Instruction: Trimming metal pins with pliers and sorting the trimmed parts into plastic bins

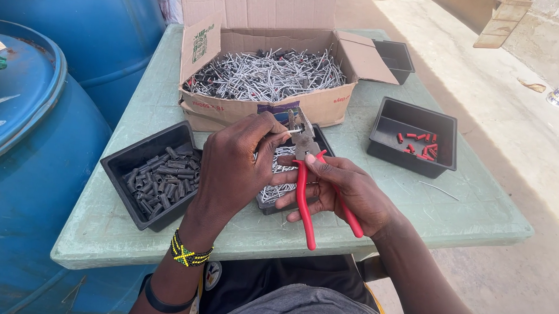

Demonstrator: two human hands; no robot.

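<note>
The person is holding a small metal pin (291, 132) over the middle of the green table (416, 200). The left hand (235, 164) is pinching the pin tight between thumb and fingers. The nose of the pliers (304, 177) is meeting the pin's tip. The right hand (347, 194) is wrapping around the two red handles and gripping them firmly. I cannot tell if the nose is already biting the pin.

To do this bit well, I think the left hand should be keeping the pin very still. The pliers should be catching only the tip and squeezing slowly, so the pin is not slipping out.

Right under the hands, a black tray of silver pins (278, 188) is sitting, half hidden. Beside it on the left, a black tray of dark little tubes (156, 177) is lying. On the right, well apart, another black tray (412, 134) is holding a few red caps (421, 147). Behind the hands, an open cardboard box (263, 106) is brimming with many more pins. A fourth black tray (397, 58) is sitting by the box. Big blue barrels (34, 152) are standing left of the table.
</note>
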